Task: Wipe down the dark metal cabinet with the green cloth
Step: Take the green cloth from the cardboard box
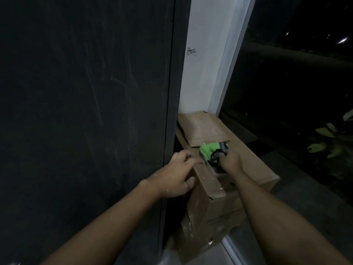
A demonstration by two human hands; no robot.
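Observation:
The dark metal cabinet (86, 111) fills the left half of the view, its flat side marked with faint dusty streaks. The green cloth (209, 149), with grey and black parts, lies in the opening of a cardboard box (246, 165) just right of the cabinet's edge. My right hand (230, 161) is closed on the cloth's dark end. My left hand (177, 175) rests on the box's near flap beside the cabinet corner, fingers spread, holding back the flap.
The box stands against a white wall strip (206, 64) and a pale window frame (235, 64). Dark glass (296, 73) is to the right, with plant leaves (324, 138) behind it. A grey floor (305, 207) runs along the box's right side.

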